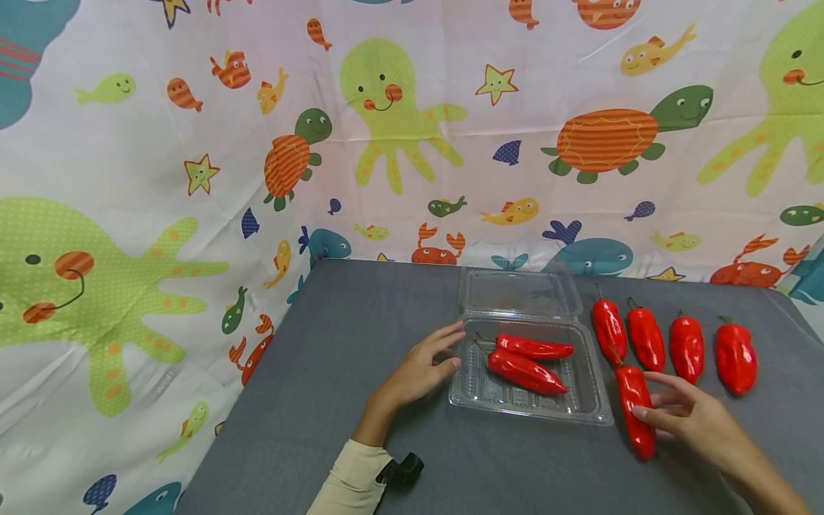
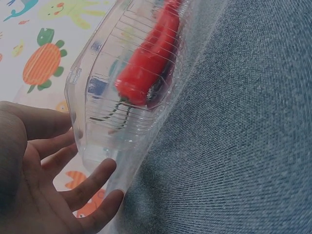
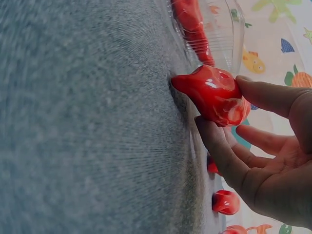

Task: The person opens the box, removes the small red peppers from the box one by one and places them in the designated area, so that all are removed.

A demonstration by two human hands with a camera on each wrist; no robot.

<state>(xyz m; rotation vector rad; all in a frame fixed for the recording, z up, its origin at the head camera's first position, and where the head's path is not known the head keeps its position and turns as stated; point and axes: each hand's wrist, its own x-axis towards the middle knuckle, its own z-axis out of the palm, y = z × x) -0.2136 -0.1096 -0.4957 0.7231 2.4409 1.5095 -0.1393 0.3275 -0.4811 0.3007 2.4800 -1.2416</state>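
A clear plastic clamshell box (image 1: 463,397) stands with its lid (image 1: 518,293) folded back. Inside it lie two red peppers (image 1: 524,372) side by side, their thin stems toward the left. My left hand (image 1: 421,368) is at the box's left edge, fingers loosely spread, fingertips right at the wall in the left wrist view. To the right of the box, my right hand (image 1: 695,422) holds another red pepper (image 1: 633,404) between thumb and fingers. This pepper lies lengthwise toward me, its pointed tip close to the cloth in the right wrist view.
Several more red peppers (image 1: 686,349) lie in a row on the grey cloth-covered table (image 1: 360,322), behind and right of the held one. A curtain (image 1: 418,207) printed with sea animals hangs behind the table and along its left side.
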